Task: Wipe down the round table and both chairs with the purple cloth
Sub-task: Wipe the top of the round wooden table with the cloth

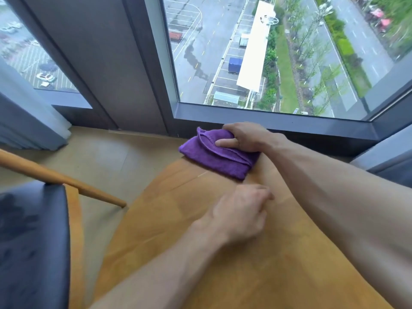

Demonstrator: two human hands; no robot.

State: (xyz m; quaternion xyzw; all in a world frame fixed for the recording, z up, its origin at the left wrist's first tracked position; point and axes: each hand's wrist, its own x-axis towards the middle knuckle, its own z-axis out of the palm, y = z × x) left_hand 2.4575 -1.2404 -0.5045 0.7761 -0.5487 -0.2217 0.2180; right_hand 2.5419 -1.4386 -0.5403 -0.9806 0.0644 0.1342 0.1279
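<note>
Purple cloth (219, 153), folded, at far rim of round table (200, 253), overhanging edge slightly, just under window sill (278, 121). Gripped by right hand (243, 137), thumb on top. Left hand (240, 215) nearer, loosely curled, holding nothing, over bare tabletop. Chair (33, 241) left of left hand, floor gap between.

Soft, even daylight comes in through the large window (278, 52) at the far side. Shadows on the counter (178, 230) are weak. The wide lens bends the window frame, and the far right corner outside is blurred.
</note>
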